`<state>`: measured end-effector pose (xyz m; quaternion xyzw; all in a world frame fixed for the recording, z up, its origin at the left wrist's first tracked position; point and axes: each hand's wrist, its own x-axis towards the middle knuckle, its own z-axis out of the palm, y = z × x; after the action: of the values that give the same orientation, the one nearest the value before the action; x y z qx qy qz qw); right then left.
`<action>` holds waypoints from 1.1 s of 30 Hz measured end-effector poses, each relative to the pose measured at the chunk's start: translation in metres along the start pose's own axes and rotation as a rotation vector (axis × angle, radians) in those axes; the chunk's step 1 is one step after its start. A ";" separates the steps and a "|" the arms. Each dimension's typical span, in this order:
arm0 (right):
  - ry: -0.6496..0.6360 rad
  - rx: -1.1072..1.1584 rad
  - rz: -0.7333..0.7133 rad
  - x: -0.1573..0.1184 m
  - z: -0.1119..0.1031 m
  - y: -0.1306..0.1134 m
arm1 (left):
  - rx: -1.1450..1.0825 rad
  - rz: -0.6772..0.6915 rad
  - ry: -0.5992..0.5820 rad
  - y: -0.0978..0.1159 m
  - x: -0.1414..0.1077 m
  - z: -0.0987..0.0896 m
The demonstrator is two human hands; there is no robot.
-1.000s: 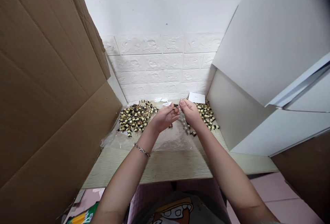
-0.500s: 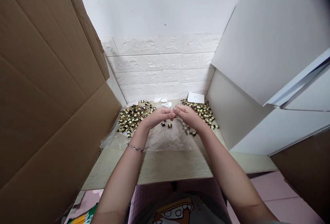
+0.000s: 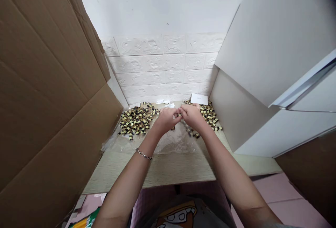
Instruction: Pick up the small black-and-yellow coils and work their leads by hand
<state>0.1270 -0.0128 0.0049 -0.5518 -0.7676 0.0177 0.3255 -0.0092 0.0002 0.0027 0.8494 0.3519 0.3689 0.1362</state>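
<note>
My left hand point(image 3: 168, 119) and my right hand point(image 3: 191, 116) meet fingertip to fingertip over the middle of the table. Both are closed in a pinch around a small yellow-and-black coil point(image 3: 179, 115), mostly covered by the fingers. Below them another such coil point(image 3: 173, 128) lies on a clear plastic sheet point(image 3: 173, 144). To the left of my left hand spreads a heap of yellow-and-black coils point(image 3: 136, 121) with thin copper-coloured leads. A second heap of coils point(image 3: 210, 117) lies beyond my right hand, partly hidden by it.
A white card point(image 3: 199, 99) rests on the back of the right heap. White paper scraps point(image 3: 163, 102) lie along the brick-patterned wall point(image 3: 168, 63). Tall cardboard point(image 3: 52, 81) encloses the left side, white panels point(image 3: 262, 63) the right. The wooden table point(image 3: 178, 172) ends close to my body.
My left hand has turned over, its back now facing up, and moved slightly right. My right fingers have curled in more. One of two coils beneath the hands is no longer visible.
</note>
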 end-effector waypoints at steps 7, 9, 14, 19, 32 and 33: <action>0.351 -0.204 -0.069 -0.008 -0.001 -0.012 | 0.222 0.116 0.206 0.009 -0.003 0.006; 0.387 -0.207 -0.092 -0.009 -0.001 -0.012 | 0.238 0.136 0.238 0.010 -0.004 0.005; 0.448 -0.126 -0.117 -0.010 -0.002 -0.012 | 0.291 0.177 0.295 0.010 -0.007 0.001; 0.475 -0.046 -0.095 -0.010 -0.003 -0.012 | 0.240 0.158 0.300 0.011 -0.007 -0.002; 0.450 0.180 -0.029 -0.007 -0.004 -0.012 | 0.261 0.147 0.429 0.009 -0.009 -0.001; 0.442 0.191 -0.026 -0.007 -0.004 -0.012 | 0.272 0.153 0.443 0.009 -0.009 0.000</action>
<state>0.1203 -0.0247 0.0099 -0.4992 -0.6795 -0.0352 0.5365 -0.0091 -0.0127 0.0029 0.7827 0.3540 0.5044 -0.0877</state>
